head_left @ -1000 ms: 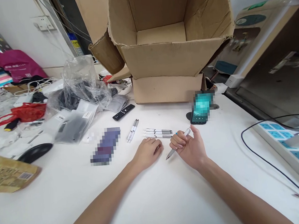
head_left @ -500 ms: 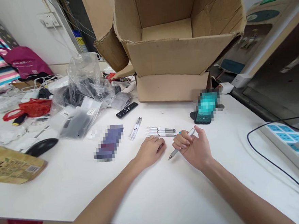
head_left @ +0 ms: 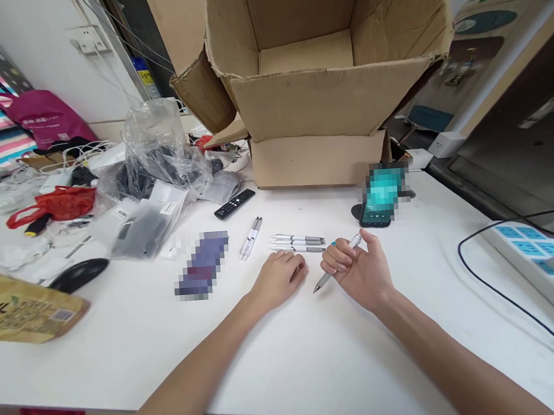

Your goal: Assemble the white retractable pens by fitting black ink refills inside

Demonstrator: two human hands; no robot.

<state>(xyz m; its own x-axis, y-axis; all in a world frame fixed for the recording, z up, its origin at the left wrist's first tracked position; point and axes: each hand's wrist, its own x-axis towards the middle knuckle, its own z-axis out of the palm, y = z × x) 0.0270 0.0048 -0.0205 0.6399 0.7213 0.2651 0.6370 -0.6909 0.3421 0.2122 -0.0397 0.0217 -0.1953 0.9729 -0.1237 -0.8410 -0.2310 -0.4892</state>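
Observation:
A white and grey pen [head_left: 323, 282] is in my right hand [head_left: 361, 271], palm turned up, with the fingers curled round it and the tip pointing down to the left. My left hand [head_left: 279, 278] rests on the white table [head_left: 287, 352], its fingers loosely curled and partly hidden, just in front of a row of several similar pens [head_left: 298, 241]. Left of that row, a pair of white pens [head_left: 250, 238] lies side by side at a slant. A blurred purple item [head_left: 202, 265] is to the left of my left hand.
An open cardboard box [head_left: 318, 160] stands behind the pens. A lit phone [head_left: 378, 200] leans at its right. Remote [head_left: 234, 204], plastic bags [head_left: 145, 226] and yellow pouch [head_left: 28, 307] lie left; a power strip [head_left: 541, 258] with black cable lies right.
The view has shifted very slightly. Both hands keep nearly the same pose, and the pen stays in my right hand.

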